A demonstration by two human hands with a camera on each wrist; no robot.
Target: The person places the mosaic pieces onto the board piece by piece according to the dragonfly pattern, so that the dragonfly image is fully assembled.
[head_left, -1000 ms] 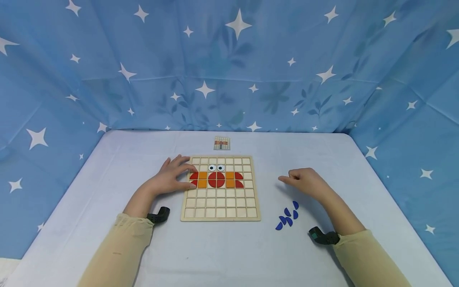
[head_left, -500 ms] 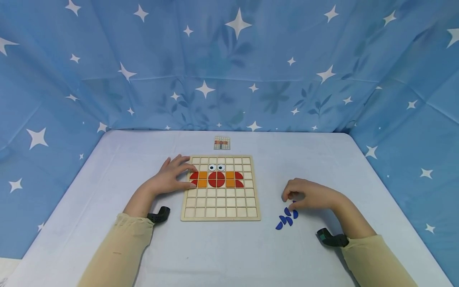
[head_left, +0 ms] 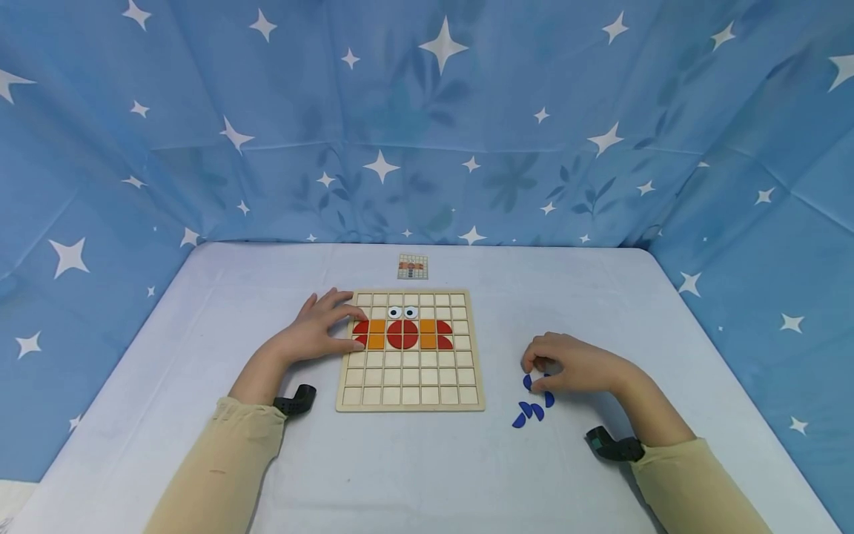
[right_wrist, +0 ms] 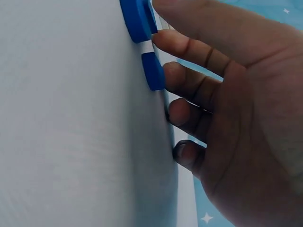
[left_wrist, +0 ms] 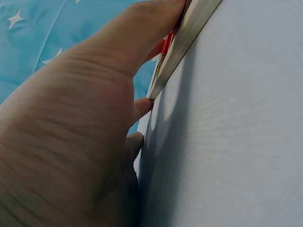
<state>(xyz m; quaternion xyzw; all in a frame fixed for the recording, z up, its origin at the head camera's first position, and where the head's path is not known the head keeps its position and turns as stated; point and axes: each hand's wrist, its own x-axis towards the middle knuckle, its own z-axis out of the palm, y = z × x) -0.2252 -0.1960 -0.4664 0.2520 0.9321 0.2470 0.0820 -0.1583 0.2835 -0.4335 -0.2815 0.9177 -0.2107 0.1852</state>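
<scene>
My left hand [head_left: 310, 330] rests on the left side of a wooden grid board [head_left: 410, 408], thumb and index finger spread over its edge. In the left wrist view the thumb lies over the rim of the board [left_wrist: 182, 54]. Red quarter-circles [head_left: 402, 334], orange squares [head_left: 376, 334] and two eye tiles [head_left: 403, 312] sit in the grid. Right of the board, my right hand [head_left: 577, 363] pinches a blue half-circle piece [head_left: 527, 382] between thumb and index finger. Several more blue half-circles [head_left: 537, 411] lie below and under it. The right wrist view shows blue pieces [right_wrist: 153, 71] by the fingertips.
A small picture card [head_left: 413, 266] with a matching grid lies behind the board. White cloth covers the table [head_left: 400, 475]. A blue curtain with white stars [head_left: 427, 119] stands along the back and sides.
My right hand has come down and back to the blue pieces, its fingers curling. One half-circle has shifted up and left with the fingertips. The left hand has stayed put.
</scene>
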